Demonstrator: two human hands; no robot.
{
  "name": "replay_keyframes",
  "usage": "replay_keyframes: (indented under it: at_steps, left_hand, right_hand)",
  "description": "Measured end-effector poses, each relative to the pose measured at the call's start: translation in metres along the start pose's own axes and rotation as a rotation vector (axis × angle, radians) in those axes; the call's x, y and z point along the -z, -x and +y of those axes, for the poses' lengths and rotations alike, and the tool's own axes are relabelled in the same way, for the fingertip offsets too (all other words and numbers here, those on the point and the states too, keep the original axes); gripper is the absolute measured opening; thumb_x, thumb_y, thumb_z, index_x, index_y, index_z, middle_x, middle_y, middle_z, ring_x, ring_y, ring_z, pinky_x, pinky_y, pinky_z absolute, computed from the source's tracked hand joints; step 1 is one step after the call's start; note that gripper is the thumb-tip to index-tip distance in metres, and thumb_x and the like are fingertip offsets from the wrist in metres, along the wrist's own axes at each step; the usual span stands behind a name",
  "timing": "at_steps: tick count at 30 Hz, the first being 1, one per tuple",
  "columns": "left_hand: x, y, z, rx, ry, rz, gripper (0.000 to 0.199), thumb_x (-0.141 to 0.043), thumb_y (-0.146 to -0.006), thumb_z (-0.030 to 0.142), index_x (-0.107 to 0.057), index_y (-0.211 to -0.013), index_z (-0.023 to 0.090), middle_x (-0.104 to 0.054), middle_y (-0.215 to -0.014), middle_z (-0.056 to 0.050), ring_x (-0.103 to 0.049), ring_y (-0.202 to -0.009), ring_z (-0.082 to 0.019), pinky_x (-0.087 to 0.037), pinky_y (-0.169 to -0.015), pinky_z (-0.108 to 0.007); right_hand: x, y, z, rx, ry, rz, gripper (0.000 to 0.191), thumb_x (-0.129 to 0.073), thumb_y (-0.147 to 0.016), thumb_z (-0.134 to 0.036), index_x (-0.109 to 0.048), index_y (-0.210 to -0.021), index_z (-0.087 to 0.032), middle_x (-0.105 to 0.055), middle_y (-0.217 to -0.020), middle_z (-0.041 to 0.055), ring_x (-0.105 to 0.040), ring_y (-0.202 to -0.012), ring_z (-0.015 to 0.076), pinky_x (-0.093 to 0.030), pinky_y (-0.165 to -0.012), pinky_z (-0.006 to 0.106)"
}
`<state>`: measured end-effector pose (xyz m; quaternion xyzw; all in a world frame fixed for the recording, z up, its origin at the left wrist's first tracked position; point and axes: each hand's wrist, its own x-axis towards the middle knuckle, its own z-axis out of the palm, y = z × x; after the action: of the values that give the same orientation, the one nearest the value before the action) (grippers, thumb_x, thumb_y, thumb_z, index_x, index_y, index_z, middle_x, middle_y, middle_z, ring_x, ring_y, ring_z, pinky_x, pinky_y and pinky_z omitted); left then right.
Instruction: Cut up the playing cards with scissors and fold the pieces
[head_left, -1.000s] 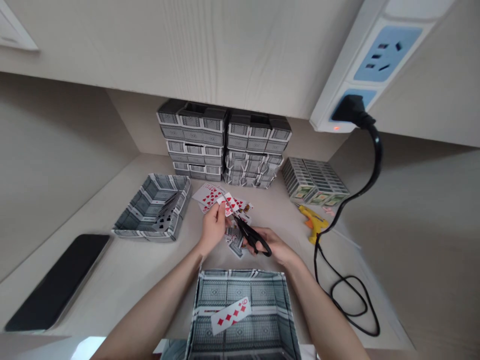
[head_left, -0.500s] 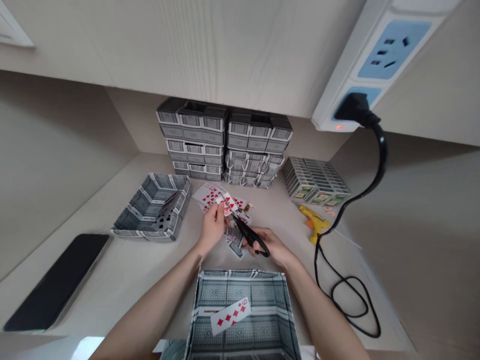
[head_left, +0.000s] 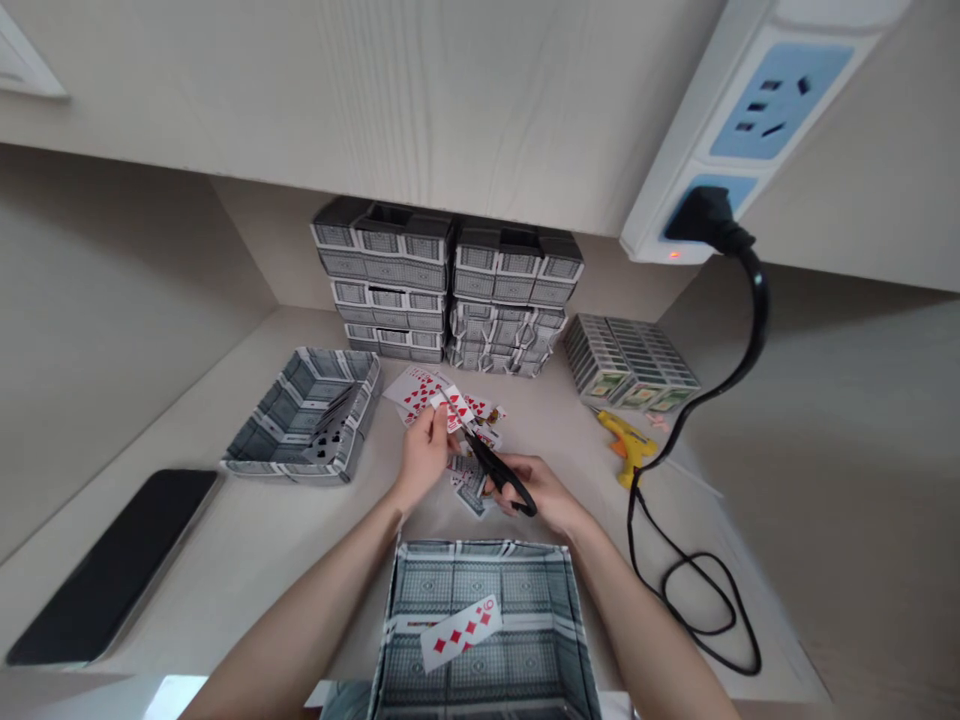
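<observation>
Beyond a near card-patterned box (head_left: 525, 577), a pale desk (head_left: 225, 560) stretches to stacked boxes (head_left: 386, 265) at the far side, beneath a wall panel (head_left: 465, 100). Mid-desk, over loose playing cards (head_left: 420, 388), the right hand (head_left: 541, 488) grips black scissors (head_left: 495, 465), their blades at a red-pipped card (head_left: 460, 402) pinched in the left hand (head_left: 426, 452).

A red 9 (head_left: 488, 604) with diamond pips (head_left: 470, 628) marks the card (head_left: 446, 656) in the near box (head_left: 480, 572), hearts (head_left: 461, 403) the held card (head_left: 451, 420).

Both forearms (head_left: 321, 592) forward — left hand (head_left: 424, 452) pinched, right hand (head_left: 544, 492) curled.
</observation>
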<state>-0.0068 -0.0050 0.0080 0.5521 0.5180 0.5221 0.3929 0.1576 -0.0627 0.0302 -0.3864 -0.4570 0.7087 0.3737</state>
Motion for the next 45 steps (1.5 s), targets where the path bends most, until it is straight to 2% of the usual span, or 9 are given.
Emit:
replay_keyframes:
  at_steps: [6, 13, 20, 25, 34, 38, 45]
  left_hand:
    - [0.000, -0.001, 0.000, 0.008, 0.002, 0.004, 0.033, -0.037, -0.084, 0.043, -0.042, -0.063, 0.019, -0.046, -0.043, 0.005, -0.045, -0.040, -0.010, -0.035, -0.044, -0.022]
    - [0.001, 0.000, 0.003, 0.038, 0.021, -0.006, 0.033, -0.038, -0.083, 0.044, -0.043, -0.063, 0.019, -0.046, -0.041, 0.006, -0.046, -0.038, -0.010, -0.036, -0.043, -0.022]
    - [0.001, 0.001, 0.009, 0.044, 0.053, -0.007, 0.034, -0.040, -0.082, 0.046, -0.043, -0.062, 0.019, -0.046, -0.041, 0.006, -0.045, -0.038, -0.010, -0.036, -0.042, -0.022]
    - [0.001, 0.001, 0.009, 0.046, 0.063, -0.015, 0.034, -0.039, -0.082, 0.047, -0.043, -0.063, 0.019, -0.047, -0.041, 0.006, -0.045, -0.038, -0.010, -0.036, -0.043, -0.022]
    - [0.001, 0.002, 0.011, 0.051, 0.026, -0.023, 0.035, -0.038, -0.083, 0.046, -0.041, -0.062, 0.019, -0.047, -0.041, 0.005, -0.045, -0.037, -0.010, -0.035, -0.042, -0.022]
    - [0.001, 0.003, 0.014, 0.057, 0.064, -0.026, 0.035, -0.039, -0.082, 0.047, -0.041, -0.062, 0.019, -0.046, -0.042, 0.006, -0.045, -0.038, -0.010, -0.036, -0.042, -0.022]
    - [0.000, 0.003, 0.014, 0.067, 0.097, -0.021, 0.035, -0.041, -0.081, 0.048, -0.041, -0.062, 0.019, -0.046, -0.041, 0.006, -0.045, -0.037, -0.010, -0.036, -0.041, -0.022]
  right_hand:
    - [-0.003, 0.000, 0.000, -0.029, -0.016, 0.028, 0.056, -0.076, -0.048, -0.036, -0.061, -0.097, -0.014, -0.056, -0.066, -0.0019, -0.038, -0.041, 0.0053, -0.027, -0.038, 0.019]
    - [0.000, 0.000, 0.001, -0.023, -0.007, 0.017, 0.044, -0.074, -0.049, -0.026, -0.063, -0.090, -0.013, -0.056, -0.066, -0.0024, -0.037, -0.040, 0.0042, -0.026, -0.037, 0.018]
    - [-0.003, 0.001, -0.003, -0.027, -0.037, 0.025, 0.046, -0.075, -0.050, -0.025, -0.063, -0.093, -0.013, -0.056, -0.063, -0.0027, -0.036, -0.039, 0.0041, -0.025, -0.037, 0.018]
    - [-0.003, 0.003, -0.005, -0.044, -0.056, 0.044, 0.057, -0.076, -0.048, -0.025, -0.061, -0.103, -0.014, -0.057, -0.063, -0.0031, -0.036, -0.039, 0.0038, -0.025, -0.036, 0.018]
    - [-0.002, 0.003, -0.005, -0.064, -0.041, 0.056, 0.056, -0.077, -0.047, -0.029, -0.063, -0.099, -0.013, -0.056, -0.059, -0.0037, -0.032, -0.038, 0.0033, -0.024, -0.036, 0.018]
    - [-0.001, 0.002, -0.001, -0.058, -0.044, 0.061, 0.051, -0.077, -0.046, -0.026, -0.064, -0.094, -0.013, -0.056, -0.058, -0.0036, -0.034, -0.036, 0.0037, -0.025, -0.035, 0.019]
    - [-0.004, 0.003, -0.005, -0.058, -0.030, 0.090, 0.053, -0.074, -0.048, -0.023, -0.064, -0.098, -0.013, -0.055, -0.055, -0.0047, -0.034, -0.035, 0.0038, -0.024, -0.033, 0.018]
